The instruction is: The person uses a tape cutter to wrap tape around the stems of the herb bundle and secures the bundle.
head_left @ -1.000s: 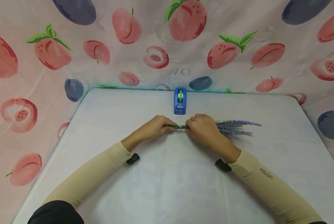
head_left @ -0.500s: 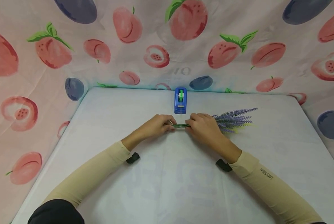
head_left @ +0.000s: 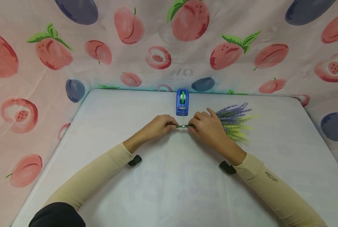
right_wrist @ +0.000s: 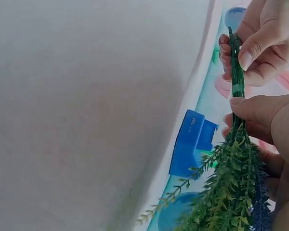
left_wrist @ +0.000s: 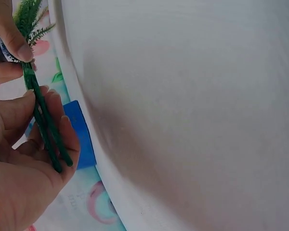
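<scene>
Both hands hold a bunch of artificial lavender (head_left: 233, 113) sideways above the table, its purple and yellow-green flower heads pointing right. My left hand (head_left: 163, 125) pinches the lower ends of the green stems (left_wrist: 44, 122) between thumb and fingers. Higher up the stems, just below the leaves, my right hand (head_left: 208, 128) grips with thumb and fingers; one of its fingers is raised in the head view. A shiny clear band, which looks like tape (right_wrist: 238, 89), circles the stems between the hands.
A blue tape dispenser (head_left: 182, 102) with a green roll core stands behind the hands, near the back edge of the white-covered table (head_left: 169, 189). Fruit-printed cloth (head_left: 146, 28) hangs at the back and left. Dark wrist-worn pieces (head_left: 227, 167) sit under the cuffs.
The bunch has turned about its stems: yellow-green heads have come into view below the purple ones. A right finger has lifted. Both hands stay in nearly the same place.
</scene>
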### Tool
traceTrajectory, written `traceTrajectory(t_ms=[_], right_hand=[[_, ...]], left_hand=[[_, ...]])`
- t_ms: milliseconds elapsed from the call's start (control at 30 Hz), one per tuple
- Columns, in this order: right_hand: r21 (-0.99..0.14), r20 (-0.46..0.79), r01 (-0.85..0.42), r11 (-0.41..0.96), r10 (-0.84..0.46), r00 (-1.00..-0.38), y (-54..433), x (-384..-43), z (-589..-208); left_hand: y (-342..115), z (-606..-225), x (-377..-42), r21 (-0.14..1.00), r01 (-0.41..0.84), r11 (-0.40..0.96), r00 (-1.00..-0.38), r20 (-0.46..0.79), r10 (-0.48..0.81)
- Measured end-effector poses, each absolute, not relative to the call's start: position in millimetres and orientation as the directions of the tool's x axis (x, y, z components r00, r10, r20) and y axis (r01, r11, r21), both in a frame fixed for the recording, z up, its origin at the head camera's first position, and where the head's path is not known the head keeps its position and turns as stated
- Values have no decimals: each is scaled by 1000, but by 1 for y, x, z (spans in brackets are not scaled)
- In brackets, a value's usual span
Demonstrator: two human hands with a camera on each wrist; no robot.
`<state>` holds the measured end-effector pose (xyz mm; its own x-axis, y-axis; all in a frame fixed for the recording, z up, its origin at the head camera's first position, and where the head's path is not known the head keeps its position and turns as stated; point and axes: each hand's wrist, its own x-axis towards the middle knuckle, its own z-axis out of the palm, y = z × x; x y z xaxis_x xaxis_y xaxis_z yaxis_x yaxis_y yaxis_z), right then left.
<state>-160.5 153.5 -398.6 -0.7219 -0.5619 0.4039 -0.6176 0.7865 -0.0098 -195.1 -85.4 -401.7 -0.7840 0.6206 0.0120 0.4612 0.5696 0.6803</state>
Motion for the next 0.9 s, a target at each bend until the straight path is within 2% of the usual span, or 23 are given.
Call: traceTrajectory(t_ms=[333, 667, 900], right_hand=[[-53, 371, -599, 799, -541, -755, 153, -162, -396], [-118, 401, -629, 769, -542, -738, 155, -167, -400], [-153, 345, -620, 770, -546, -763, 155, -172, -400]], left_hand=[[-86, -402, -196, 715, 410, 566, -814, 7, 581], [-87, -404, -200, 703, 442, 557, -802, 30, 597], [-88, -403, -201, 683, 462, 566, -802, 49, 595]])
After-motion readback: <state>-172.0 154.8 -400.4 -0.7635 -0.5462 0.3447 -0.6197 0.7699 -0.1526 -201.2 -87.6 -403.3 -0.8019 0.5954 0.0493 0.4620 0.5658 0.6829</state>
